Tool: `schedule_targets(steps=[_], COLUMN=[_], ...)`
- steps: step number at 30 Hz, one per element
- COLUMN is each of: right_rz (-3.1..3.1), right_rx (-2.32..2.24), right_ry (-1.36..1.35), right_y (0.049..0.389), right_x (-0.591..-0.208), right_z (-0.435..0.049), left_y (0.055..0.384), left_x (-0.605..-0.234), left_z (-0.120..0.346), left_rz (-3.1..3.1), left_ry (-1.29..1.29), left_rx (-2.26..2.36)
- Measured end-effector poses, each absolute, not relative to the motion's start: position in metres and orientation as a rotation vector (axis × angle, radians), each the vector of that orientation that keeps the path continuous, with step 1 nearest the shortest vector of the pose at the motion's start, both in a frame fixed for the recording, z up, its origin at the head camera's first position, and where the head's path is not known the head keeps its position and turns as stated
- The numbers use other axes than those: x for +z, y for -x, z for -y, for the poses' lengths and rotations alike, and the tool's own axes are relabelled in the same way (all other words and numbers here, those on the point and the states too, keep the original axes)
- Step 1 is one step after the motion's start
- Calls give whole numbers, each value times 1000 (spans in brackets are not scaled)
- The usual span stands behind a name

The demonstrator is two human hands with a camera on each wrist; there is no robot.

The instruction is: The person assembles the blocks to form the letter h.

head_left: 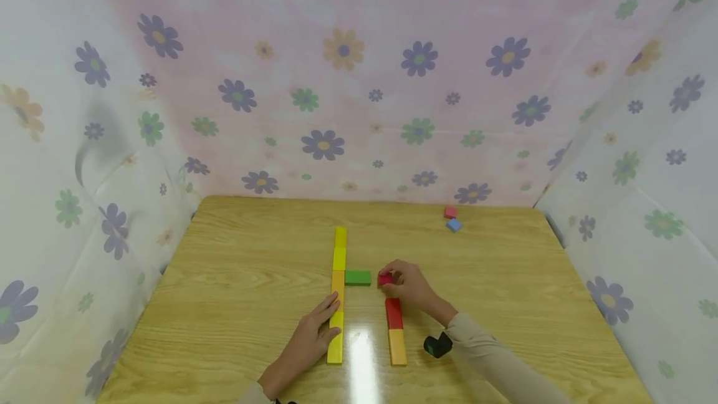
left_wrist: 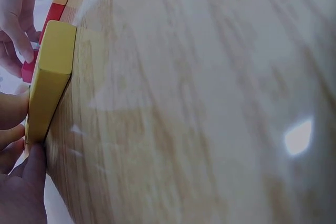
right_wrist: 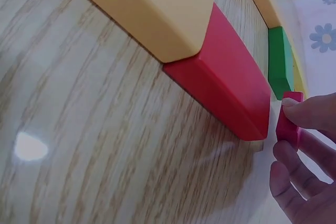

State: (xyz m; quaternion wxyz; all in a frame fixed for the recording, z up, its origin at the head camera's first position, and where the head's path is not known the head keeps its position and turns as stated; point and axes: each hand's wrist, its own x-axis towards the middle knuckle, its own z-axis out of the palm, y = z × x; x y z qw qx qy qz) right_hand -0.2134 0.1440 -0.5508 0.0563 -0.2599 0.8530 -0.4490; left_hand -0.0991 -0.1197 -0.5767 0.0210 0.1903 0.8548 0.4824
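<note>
My right hand [head_left: 414, 288] pinches a small red block [right_wrist: 290, 119] between thumb and fingers, just right of the green block [head_left: 358, 277]. That green block lies crosswise against a long upright row, where an orange block [head_left: 338, 280] sits between yellow blocks [head_left: 335, 351]. My left hand [head_left: 305, 341] rests along the left of this row, with fingertips on the orange part and the thumb on the yellow part below. Nearer me than the right hand, a longer red block [head_left: 394, 313] lies end to end with a light orange block [head_left: 397, 348].
Towards the back right of the wooden table [head_left: 252, 254] lie a pinkish-red block [head_left: 450, 212] and a blue block [head_left: 454, 225]. Flower-patterned cloth [head_left: 325, 142] hangs behind the table and at both sides. A black wrist device [head_left: 437, 345] sits by the right sleeve.
</note>
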Motion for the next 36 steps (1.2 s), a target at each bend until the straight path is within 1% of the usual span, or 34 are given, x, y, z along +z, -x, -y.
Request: schedule_targets(steps=[11, 18, 26, 36], right_rz=[-2652, -2663, -2669, -2673], right_rx=[-1330, -1349, -1332, -1283], right_ry=[772, 851, 832, 798], right_y=[216, 216, 216, 217], right_x=[-555, -558, -559, -550], right_z=[-134, -128, -127, -130], left_y=[100, 99, 99, 99], left_x=[-578, -580, -579, -579], left_z=[119, 120, 120, 121], left_rz=[-2670, -2629, -2614, -2611], left_ry=[-621, -574, -567, -554], left_rx=[1502, 1509, 1507, 1485])
